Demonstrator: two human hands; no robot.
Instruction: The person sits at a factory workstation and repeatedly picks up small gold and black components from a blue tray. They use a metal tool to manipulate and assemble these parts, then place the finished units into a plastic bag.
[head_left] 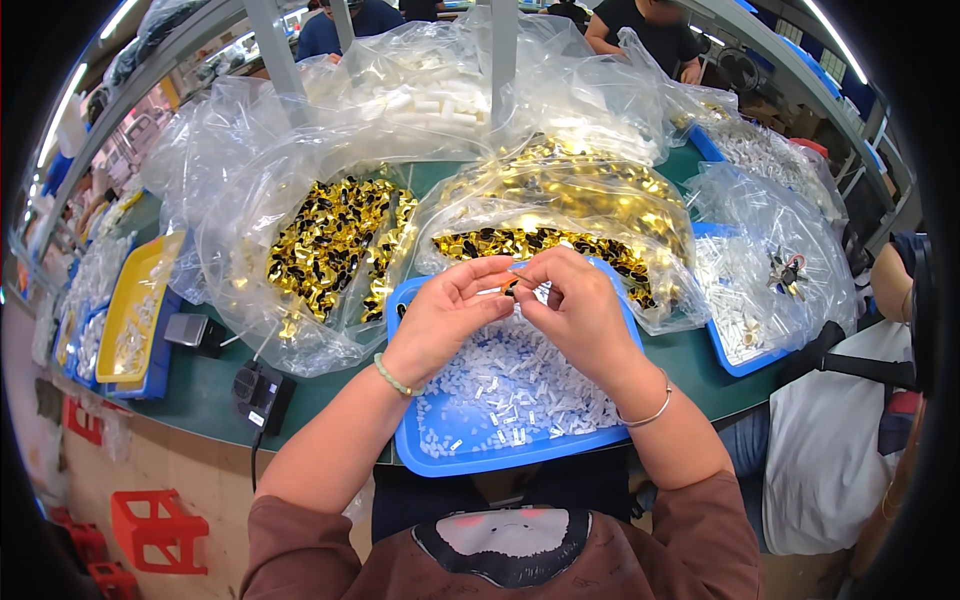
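Observation:
Above a blue tray [440,464], my two hands meet at the fingertips around a small gold-and-black part [511,287]. My left hand [455,315], with a green bead bracelet at its wrist, pinches it from the left. From the right my right hand [577,310] closes thumb and forefinger at the same part; a silver bangle circles that wrist. The fingers partly cover the piece, so its full shape is hidden. Many small white plastic pieces [515,385] lie loose in the tray beneath.
Clear plastic bags hold gold-and-black parts [330,245] behind the tray, and white pieces [430,105] farther back. A blue tray of white parts [735,365] stands right. On the left are a yellow tray [125,365] and a black adapter [262,392]. Other people work across the table and at the right.

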